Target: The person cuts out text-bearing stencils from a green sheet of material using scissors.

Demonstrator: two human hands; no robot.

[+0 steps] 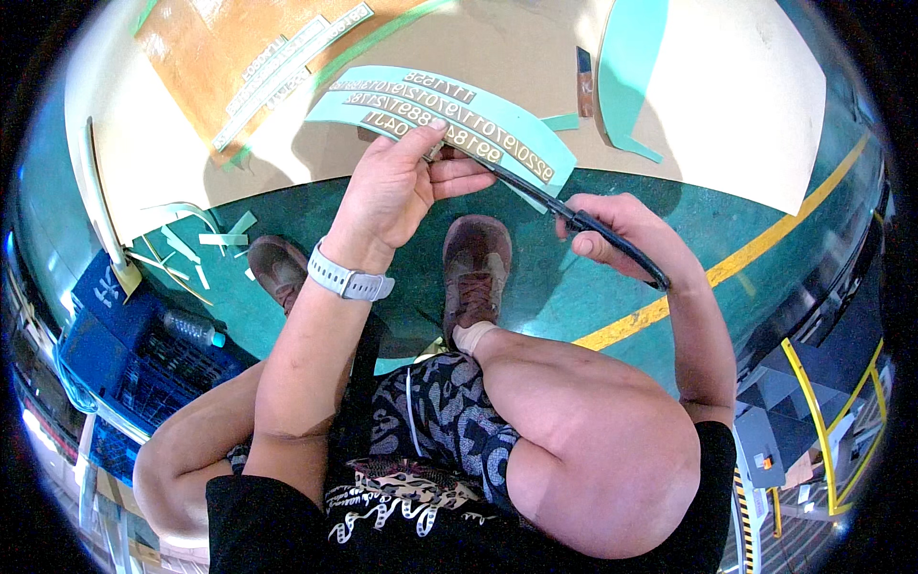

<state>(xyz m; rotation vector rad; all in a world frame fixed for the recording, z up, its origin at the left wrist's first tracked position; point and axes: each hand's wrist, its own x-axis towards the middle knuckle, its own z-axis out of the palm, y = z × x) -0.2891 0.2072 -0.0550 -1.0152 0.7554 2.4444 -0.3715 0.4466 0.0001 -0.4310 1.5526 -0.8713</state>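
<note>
My left hand (406, 177) pinches a curved, teal stencil strip (382, 81) with rows of cut-out characters. Its thumb lies on the strip's face, and the fingers are bent beneath the lower edge. Closed around a long, slim black tool (620, 241) is my right hand (622, 225). The tool is scissors-like, seen nearly edge-on, and its thin end reaches the strip's lower edge beside my left fingertips. Whether its blades are apart cannot be made out. Both hands are above the near edge of a pale board (755, 105).
An orange-brown sheet (196, 67) with lettered strips lies at the board's far left; another teal piece (631, 72) is at the right. Offcuts (225, 239) litter the green floor near my shoes (475, 273). A blue crate (158, 373) holding a bottle (191, 328) stands left.
</note>
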